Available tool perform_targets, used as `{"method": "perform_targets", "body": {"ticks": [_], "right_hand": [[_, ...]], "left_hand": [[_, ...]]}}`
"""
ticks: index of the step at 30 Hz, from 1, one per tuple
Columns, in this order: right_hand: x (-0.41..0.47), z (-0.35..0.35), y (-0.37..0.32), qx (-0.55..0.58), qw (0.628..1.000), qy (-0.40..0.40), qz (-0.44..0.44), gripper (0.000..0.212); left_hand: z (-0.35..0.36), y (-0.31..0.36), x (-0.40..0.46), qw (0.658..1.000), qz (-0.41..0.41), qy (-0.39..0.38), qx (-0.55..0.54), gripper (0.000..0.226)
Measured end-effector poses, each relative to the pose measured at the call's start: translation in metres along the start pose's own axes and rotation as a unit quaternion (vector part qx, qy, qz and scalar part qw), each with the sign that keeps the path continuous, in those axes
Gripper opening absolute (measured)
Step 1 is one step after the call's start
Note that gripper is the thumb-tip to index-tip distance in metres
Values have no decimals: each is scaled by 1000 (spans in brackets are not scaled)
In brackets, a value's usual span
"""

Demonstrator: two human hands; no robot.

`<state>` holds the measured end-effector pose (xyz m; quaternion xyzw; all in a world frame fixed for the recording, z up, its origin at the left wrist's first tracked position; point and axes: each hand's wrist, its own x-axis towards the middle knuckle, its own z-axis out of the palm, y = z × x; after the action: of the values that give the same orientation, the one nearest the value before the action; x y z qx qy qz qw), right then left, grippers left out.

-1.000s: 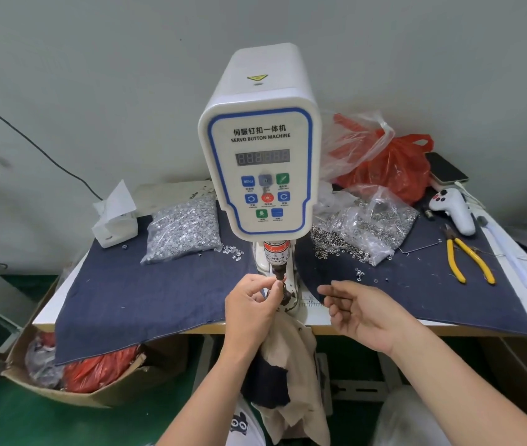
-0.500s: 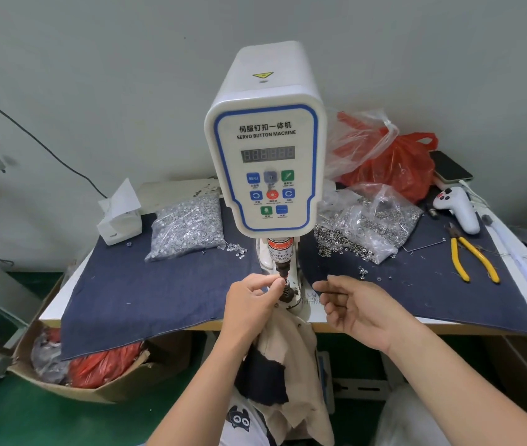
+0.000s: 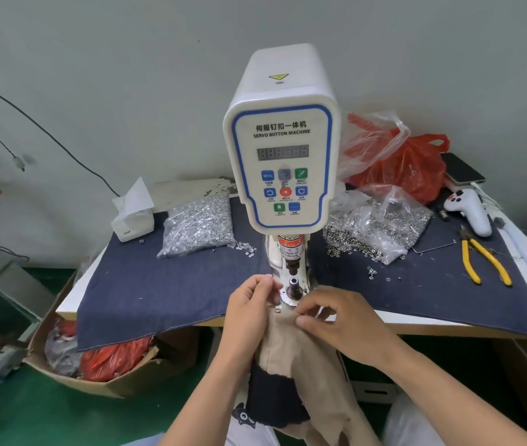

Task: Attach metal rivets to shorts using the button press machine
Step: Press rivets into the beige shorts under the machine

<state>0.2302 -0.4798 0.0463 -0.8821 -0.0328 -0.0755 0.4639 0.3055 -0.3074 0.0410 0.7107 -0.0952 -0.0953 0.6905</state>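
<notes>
Both hands are pinching the top edge of the tan shorts right at the bottom centre of the frame. Left hand has its fingers curled closed on the fabric's left side, right hand is closed on the right side with thumb and forefinger nipping the edge. There's a small metal rivet already sitting on the fabric edge between them. The rest of the shorts hangs down off the table front, with a dark navy patch lower down.

Just above the hands is the lower die of the button press machine, a short dark post on a round metal plate, with the upper punch well clear above it. The fabric edge is just in front of that plate, not over the post.

The table is white and mostly covered by a dark blue denim cloth. Left of the machine there's a clear bag of silvery rivets and a white tissue box. On the right is a torn-open bag of ring-shaped metal parts, some spilled loose on the cloth, then yellow-handled pliers, a white controller-looking thing, a phone and a red plastic bag in the upper right.

Wall behind is plain pale grey with a black cable running across the upper left. Floor is green, and there's a cardboard box with red bags under the table at lower left.
</notes>
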Motion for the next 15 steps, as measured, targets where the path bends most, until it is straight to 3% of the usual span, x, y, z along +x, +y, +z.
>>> {"method": "perform_targets", "body": {"ticks": [5,8,11,15], "right_hand": [[-7,-2,0,5,999,40,-19,16],[-8,-6,-1,25,999,45,-15,13],[-6,-10,1,89,995,-31,21,18],[2,-21,7,104,978,-161,77,27]], "left_hand": [[-6,8,-10,991,36,-107,74,41],[-18,12,-11,961,31,-223,160,27],[-28,17,-10,936,9,-307,170,11],[-31,14,-3,959,35,-269,85,27]]}}
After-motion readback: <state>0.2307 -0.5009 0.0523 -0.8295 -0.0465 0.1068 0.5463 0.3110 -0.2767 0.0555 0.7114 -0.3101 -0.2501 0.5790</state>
